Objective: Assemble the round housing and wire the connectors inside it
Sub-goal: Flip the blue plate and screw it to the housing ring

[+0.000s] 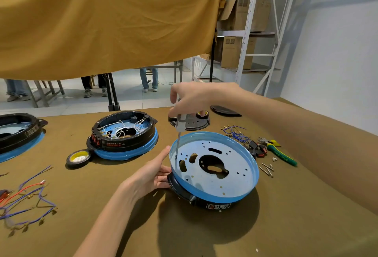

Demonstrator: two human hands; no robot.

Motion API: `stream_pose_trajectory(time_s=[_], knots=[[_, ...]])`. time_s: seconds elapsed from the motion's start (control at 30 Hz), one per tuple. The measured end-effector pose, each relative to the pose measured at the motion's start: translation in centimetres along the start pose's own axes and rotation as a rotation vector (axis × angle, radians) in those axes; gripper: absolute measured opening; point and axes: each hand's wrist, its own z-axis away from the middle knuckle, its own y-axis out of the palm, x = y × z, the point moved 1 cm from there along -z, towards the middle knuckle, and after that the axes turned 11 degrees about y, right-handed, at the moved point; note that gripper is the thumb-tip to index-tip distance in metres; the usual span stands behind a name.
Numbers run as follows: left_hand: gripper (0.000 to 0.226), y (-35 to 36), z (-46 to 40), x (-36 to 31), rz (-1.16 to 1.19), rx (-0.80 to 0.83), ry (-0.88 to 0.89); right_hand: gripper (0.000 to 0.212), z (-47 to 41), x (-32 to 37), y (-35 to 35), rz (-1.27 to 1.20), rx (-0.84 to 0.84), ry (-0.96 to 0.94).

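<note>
A: Right hand (pixel 191 98) status?

B: Fingers curling round the clear-handled steel screwdriver (pixel 179 134), gripping it at the top of the handle. Shaft is standing near upright, tip sitting on the plate close to its left rim.

A: Which plate?

B: The round blue-rimmed perforated metal plate (pixel 231 171), seated on the black round housing (pixel 184 192) with a label on its near side. Assembly is lying at centre-right of the brown cloth-covered table (pixel 143 226), tilting slightly.

A: Left hand (pixel 150 174)?

B: Fingers straight and together, pressing against the housing's left side; thumb is touching the blue rim. Not curling round anything.

A: Surroundings?

B: Left of it, a second black-and-blue housing with white wires inside (pixel 122 136), with a black roll of tape with yellow core (pixel 78 157) just beside its near-left edge. A third housing (pixel 18 134) is showing partly at the far-left edge. Loose purple and red wires with terminals (pixel 28 199) are lying near left. On the right: a bundle of blue wires (pixel 237 132), small black switches (pixel 257 148), green-and-yellow-handled pliers (pixel 280 151), a few screws (pixel 267 168). A black perforated disc (pixel 190 122) is sitting behind the screwdriver, partly hidden by the hand. A mustard cloth (pixel 102 21) is hanging across the far side.
</note>
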Motion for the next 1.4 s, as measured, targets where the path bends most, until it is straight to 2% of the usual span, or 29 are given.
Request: stream_pose_trajectory(time_s=[0.07,0.17,0.2,0.33,0.37,0.43,0.5,0.57,0.63,0.67,0.77,0.83,0.9,0.97,1.07,1.17,1.2,1.27,1.33,1.4], knots=[[0.099,0.1,0.3,0.2,0.015,-0.007,0.010,0.035,0.2,0.3,-0.6,-0.080,0.075,-0.005],[0.096,0.1,0.7,0.5,0.020,-0.007,0.029,0.025,-0.1,0.3,0.2,0.031,-0.058,-0.003],[0.096,0.0,0.7,0.6,0.019,-0.010,0.031,0.031,-0.2,0.3,0.5,0.083,-0.092,0.005],[0.097,0.0,0.9,0.3,0.035,-0.013,0.027,0.040,-0.1,-0.1,-0.4,-0.071,0.125,0.020],[0.097,0.0,0.9,0.3,0.037,-0.013,0.028,0.040,-0.1,-0.1,-0.5,-0.094,0.126,0.009],[0.096,0.1,1.0,0.2,0.026,-0.019,0.030,0.026,-0.1,-0.1,0.0,0.003,0.024,0.006],[0.094,0.3,1.0,0.2,0.014,-0.032,0.031,0.038,-0.1,-0.1,0.5,0.093,-0.066,0.023],[0.091,0.4,1.1,0.2,0.008,-0.036,0.023,0.035,0.0,-0.3,0.4,0.011,0.039,0.037],[0.089,0.6,1.1,0.1,0.015,-0.041,0.022,0.046,0.0,-0.5,-0.4,-0.098,0.160,0.041],[0.088,0.6,1.2,0.1,0.032,-0.041,0.018,0.047,-0.2,-0.6,-0.5,-0.101,0.157,0.032],[0.073,0.5,1.4,0.1,0.153,-0.037,-0.023,0.030,-0.8,-0.6,-0.2,-0.004,-0.006,-0.006],[0.055,0.5,1.7,0.1,0.189,-0.076,-0.030,0.038,-1.0,-0.8,-0.1,0.035,-0.065,0.001],[0.040,0.6,1.9,0.2,0.186,-0.141,-0.012,0.046,-1.0,-0.9,-0.4,0.024,-0.027,0.027],[0.030,0.7,1.9,0.4,0.188,-0.195,-0.003,0.042,-0.8,-1.0,-0.7,-0.020,0.063,0.021],[0.025,0.8,1.8,0.5,0.183,-0.220,0.007,0.037,-0.7,-1.0,-1.1,-0.085,0.111,-0.025],[0.026,1.1,1.9,0.7,0.172,-0.223,0.019,0.028,-1.4,-1.3,-1.1,-0.029,0.018,-0.041],[0.026,1.2,1.9,0.7,0.173,-0.216,0.026,0.028,-1.6,-1.4,-0.9,0.007,-0.030,-0.033],[0.027,1.3,2.0,0.8,0.170,-0.201,0.036,0.041,-2.1,-1.7,-0.6,0.047,-0.092,0.006],[0.026,1.3,2.1,0.8,0.148,-0.180,0.045,0.046,-2.3,-2.1,-0.7,0.014,-0.024,0.040],[0.024,1.3,2.1,0.7,0.139,-0.151,0.054,0.039,-2.3,-2.4,-1.3,-0.106,0.120,0.039]])
